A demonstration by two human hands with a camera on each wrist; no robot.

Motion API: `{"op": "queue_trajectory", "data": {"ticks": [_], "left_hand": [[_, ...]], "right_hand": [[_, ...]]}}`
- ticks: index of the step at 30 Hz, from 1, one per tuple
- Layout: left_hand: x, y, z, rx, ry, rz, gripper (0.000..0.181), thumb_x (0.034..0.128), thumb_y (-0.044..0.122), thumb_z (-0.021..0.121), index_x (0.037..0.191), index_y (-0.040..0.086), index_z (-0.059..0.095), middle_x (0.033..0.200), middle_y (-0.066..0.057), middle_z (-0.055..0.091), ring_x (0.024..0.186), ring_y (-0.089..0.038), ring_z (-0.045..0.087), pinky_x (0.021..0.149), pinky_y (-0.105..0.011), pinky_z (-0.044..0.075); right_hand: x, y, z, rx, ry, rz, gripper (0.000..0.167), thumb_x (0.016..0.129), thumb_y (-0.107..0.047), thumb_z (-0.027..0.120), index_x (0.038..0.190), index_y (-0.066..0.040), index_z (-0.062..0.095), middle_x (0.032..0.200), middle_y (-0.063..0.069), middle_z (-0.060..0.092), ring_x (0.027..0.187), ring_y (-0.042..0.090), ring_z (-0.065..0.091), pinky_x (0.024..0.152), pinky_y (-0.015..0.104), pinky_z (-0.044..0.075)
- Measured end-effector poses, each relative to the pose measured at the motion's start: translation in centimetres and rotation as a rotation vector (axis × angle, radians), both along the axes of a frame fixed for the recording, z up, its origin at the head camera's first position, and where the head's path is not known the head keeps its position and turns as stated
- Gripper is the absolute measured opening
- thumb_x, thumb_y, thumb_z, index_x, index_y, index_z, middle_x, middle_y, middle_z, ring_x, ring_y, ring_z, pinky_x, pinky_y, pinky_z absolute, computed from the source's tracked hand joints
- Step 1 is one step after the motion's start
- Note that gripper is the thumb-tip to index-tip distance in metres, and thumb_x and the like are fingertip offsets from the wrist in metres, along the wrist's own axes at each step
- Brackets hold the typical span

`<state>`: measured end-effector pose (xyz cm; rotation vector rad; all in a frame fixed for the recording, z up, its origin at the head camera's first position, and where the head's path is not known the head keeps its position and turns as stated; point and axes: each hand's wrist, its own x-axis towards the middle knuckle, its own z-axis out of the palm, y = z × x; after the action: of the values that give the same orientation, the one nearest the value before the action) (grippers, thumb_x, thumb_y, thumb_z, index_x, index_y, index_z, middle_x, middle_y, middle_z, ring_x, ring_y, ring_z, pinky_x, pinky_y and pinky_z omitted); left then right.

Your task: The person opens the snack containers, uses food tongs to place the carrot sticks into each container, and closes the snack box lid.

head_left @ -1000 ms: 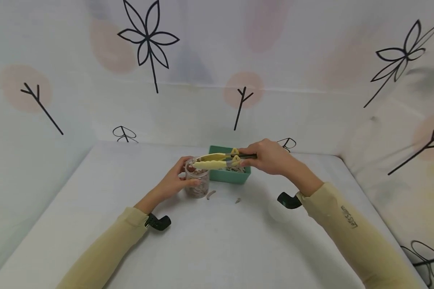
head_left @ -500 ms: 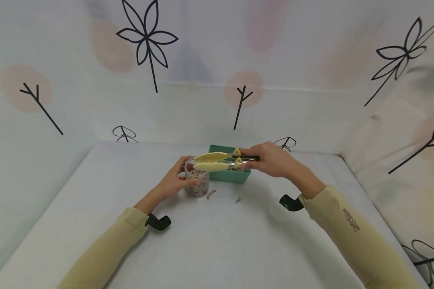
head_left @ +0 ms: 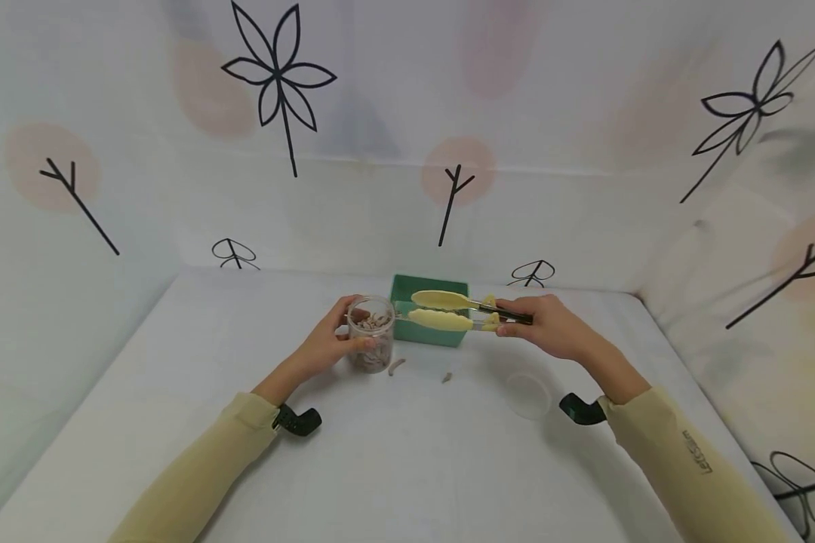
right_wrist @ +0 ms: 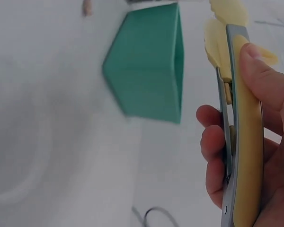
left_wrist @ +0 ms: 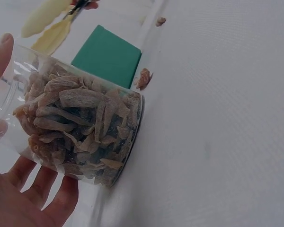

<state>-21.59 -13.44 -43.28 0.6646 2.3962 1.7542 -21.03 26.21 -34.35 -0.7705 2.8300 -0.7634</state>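
My left hand [head_left: 322, 343] grips a clear jar [left_wrist: 80, 127] that stands upright on the table. Greyish-brown dried strips [left_wrist: 80, 99] fill much of it, packed against the wall. In my right hand [head_left: 550, 324] is a pair of tongs [right_wrist: 248, 142] with pale yellow heads, the thumb along one arm and the fingers round the other. Those heads are apart, over the green box [head_left: 431, 332] to the right of the jar; I see nothing between them. The tongs partly hide the inside of the box.
One loose strip [head_left: 397, 366] lies by the jar's foot, and a smaller piece [head_left: 447, 377] lies in front of the box. A clear round lid [head_left: 528, 396] is flat on the table at the right. Behind the table hangs a patterned cloth [head_left: 367, 211].
My right hand has drawn the tongs rightward, from over the jar's mouth to over the green box. My left hand and the jar have stayed in place.
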Motion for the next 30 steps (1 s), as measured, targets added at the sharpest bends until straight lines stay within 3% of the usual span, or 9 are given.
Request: {"op": "queue_trajectory", "data": {"ticks": [5, 11, 14, 17, 19, 24, 30], "left_hand": [[0.0, 0.0, 0.0, 0.009, 0.011, -0.003, 0.071, 0.0912, 0.017, 0.075, 0.149, 0.018, 0.034, 0.138, -0.017, 0.049, 0.125, -0.033, 0.047, 0.103, -0.053, 0.043], [0.0, 0.0, -0.1, -0.004, -0.016, -0.011, 0.073, 0.091, 0.015, 0.075, 0.151, 0.02, 0.033, 0.139, -0.017, 0.049, 0.127, -0.034, 0.045, 0.104, -0.055, 0.041], [0.0, 0.1, 0.0, -0.001, -0.015, -0.011, 0.074, 0.0918, 0.013, 0.073, 0.152, 0.016, 0.031, 0.141, -0.021, 0.047, 0.128, -0.036, 0.044, 0.104, -0.056, 0.04], [0.2, 0.1, 0.4, -0.008, -0.024, -0.008, 0.074, 0.0922, 0.011, 0.072, 0.152, 0.013, 0.03, 0.142, -0.023, 0.046, 0.128, -0.038, 0.044, 0.105, -0.056, 0.04], [0.8, 0.2, 1.2, -0.009, -0.03, -0.013, 0.073, 0.0923, 0.011, 0.072, 0.152, 0.011, 0.031, 0.142, -0.025, 0.046, 0.128, -0.038, 0.044, 0.105, -0.055, 0.04], [2.2, 0.4, 3.1, -0.002, -0.026, -0.023, 0.071, 0.0926, 0.015, 0.073, 0.15, 0.009, 0.032, 0.14, -0.025, 0.046, 0.127, -0.039, 0.045, 0.105, -0.054, 0.04], [2.4, 0.3, 3.1, -0.009, -0.024, -0.017, 0.072, 0.0933, 0.015, 0.072, 0.152, 0.009, 0.03, 0.142, -0.024, 0.045, 0.129, -0.039, 0.043, 0.105, -0.054, 0.04]], "right_hand": [[0.6, 3.7, -1.9, 0.007, 0.036, -0.105, 0.068, 0.094, -0.042, 0.068, 0.144, 0.0, 0.05, 0.136, 0.023, 0.058, 0.109, 0.03, 0.057, 0.082, 0.042, 0.047], [1.6, 7.9, -4.7, 0.007, 0.008, -0.254, 0.071, 0.095, -0.044, 0.067, 0.145, 0.002, 0.046, 0.14, 0.03, 0.049, 0.114, 0.038, 0.054, 0.08, 0.044, 0.045], [1.9, 9.6, -5.8, 0.029, 0.012, -0.311, 0.073, 0.095, -0.046, 0.066, 0.145, 0.003, 0.044, 0.14, 0.034, 0.046, 0.124, 0.048, 0.049, 0.086, 0.05, 0.046], [2.4, 10.8, -6.8, 0.054, 0.007, -0.366, 0.077, 0.095, -0.049, 0.065, 0.146, 0.005, 0.043, 0.139, 0.038, 0.044, 0.126, 0.054, 0.043, 0.091, 0.06, 0.043], [2.7, 11.5, -7.4, 0.068, 0.002, -0.401, 0.081, 0.095, -0.051, 0.064, 0.145, 0.008, 0.041, 0.139, 0.04, 0.043, 0.126, 0.058, 0.041, 0.094, 0.065, 0.04], [3.4, 12.5, -8.5, 0.088, 0.023, -0.438, 0.083, 0.094, -0.049, 0.065, 0.143, 0.014, 0.04, 0.137, 0.043, 0.041, 0.124, 0.061, 0.038, 0.096, 0.069, 0.036], [3.6, 12.6, -9.6, 0.084, 0.086, -0.444, 0.081, 0.092, -0.04, 0.071, 0.138, 0.019, 0.04, 0.132, 0.043, 0.044, 0.119, 0.06, 0.043, 0.095, 0.068, 0.036]]}}
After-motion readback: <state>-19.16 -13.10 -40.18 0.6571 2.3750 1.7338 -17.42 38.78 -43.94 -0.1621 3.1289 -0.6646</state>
